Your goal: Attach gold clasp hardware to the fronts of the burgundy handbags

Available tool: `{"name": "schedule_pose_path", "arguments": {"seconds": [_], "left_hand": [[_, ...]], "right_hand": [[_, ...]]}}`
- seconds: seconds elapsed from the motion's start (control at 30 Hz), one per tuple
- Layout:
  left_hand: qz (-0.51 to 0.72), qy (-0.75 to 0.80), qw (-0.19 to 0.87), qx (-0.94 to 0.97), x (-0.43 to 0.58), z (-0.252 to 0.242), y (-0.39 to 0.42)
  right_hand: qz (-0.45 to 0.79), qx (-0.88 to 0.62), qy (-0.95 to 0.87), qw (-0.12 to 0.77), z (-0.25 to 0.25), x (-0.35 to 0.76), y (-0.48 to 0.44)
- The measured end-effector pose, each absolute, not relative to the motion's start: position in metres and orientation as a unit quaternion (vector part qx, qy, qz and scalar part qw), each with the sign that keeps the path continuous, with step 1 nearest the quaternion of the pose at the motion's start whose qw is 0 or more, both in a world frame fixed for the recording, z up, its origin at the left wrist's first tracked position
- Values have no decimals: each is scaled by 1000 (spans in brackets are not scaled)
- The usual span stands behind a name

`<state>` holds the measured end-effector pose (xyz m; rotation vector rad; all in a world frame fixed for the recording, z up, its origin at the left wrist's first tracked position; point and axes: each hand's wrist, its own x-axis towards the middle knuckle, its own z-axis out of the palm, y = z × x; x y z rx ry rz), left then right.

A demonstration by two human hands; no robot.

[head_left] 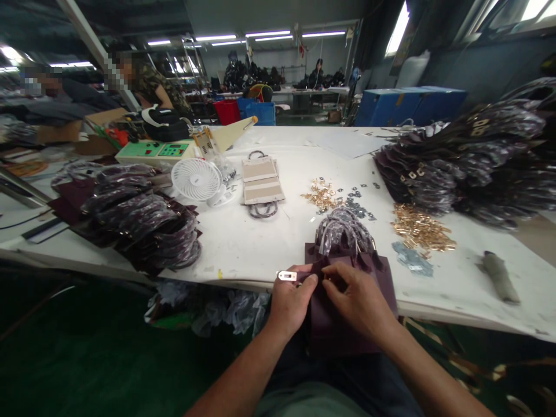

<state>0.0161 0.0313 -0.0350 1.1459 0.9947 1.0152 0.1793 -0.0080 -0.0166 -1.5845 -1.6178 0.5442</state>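
Observation:
A dark burgundy handbag piece (339,324) hangs over the table's front edge, its plastic-wrapped handles (345,229) lying on the tabletop. My left hand (292,298) is closed on a burgundy strap (309,274), thumb on top. At the strap's left end sits a pale metal plate (286,276) with a slot. Close beside it, my right hand (358,295) pinches at the strap's other side. Between its fingertips glints a small gold-coloured metal fitting (326,278), mostly hidden by the fingers.
Gold fittings (421,229) and grey metal plates (410,259) lie in piles at right, near a grey roll (501,277). Wrapped bag pieces are heaped left (143,214) and right (456,156). A white fan (197,179) and a beige panel piece (262,180) stand farther back. Co-workers sit beyond.

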Motion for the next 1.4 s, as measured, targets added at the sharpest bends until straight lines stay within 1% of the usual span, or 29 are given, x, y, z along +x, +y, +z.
{"name": "schedule_pose_path", "arguments": {"seconds": [0.07, 0.13, 0.27, 0.4, 0.47, 0.53, 0.6, 0.83, 1.03, 1.23, 1.4], "left_hand": [[441, 429, 626, 479, 16, -37, 32], [442, 437, 627, 470, 17, -38, 33], [450, 429, 662, 419, 20, -38, 31], [457, 412, 711, 341, 21, -43, 32], [439, 421, 722, 331, 19, -50, 35], [418, 433, 728, 328, 16, -57, 38], [408, 439, 733, 320, 14, -61, 41], [406, 435, 742, 309, 14, -62, 44], [384, 432, 758, 304, 12, -64, 49], [390, 443, 743, 314, 14, -53, 46], [405, 456, 718, 336, 16, -41, 38]], "right_hand": [[206, -623, -620, 430, -25, 176, -10], [226, -634, -583, 455, -31, 176, -11], [352, -626, -528, 454, -35, 184, -7], [410, -601, -505, 465, -38, 194, -3], [454, -586, -464, 484, -41, 197, -3], [482, -577, -447, 485, -44, 198, -4], [478, -580, -463, 471, -45, 198, -5], [395, -606, -530, 442, -42, 192, -3], [386, -612, -528, 444, -42, 192, -3], [348, -622, -550, 435, -35, 189, -4], [269, -635, -615, 383, -23, 186, -5]]}}
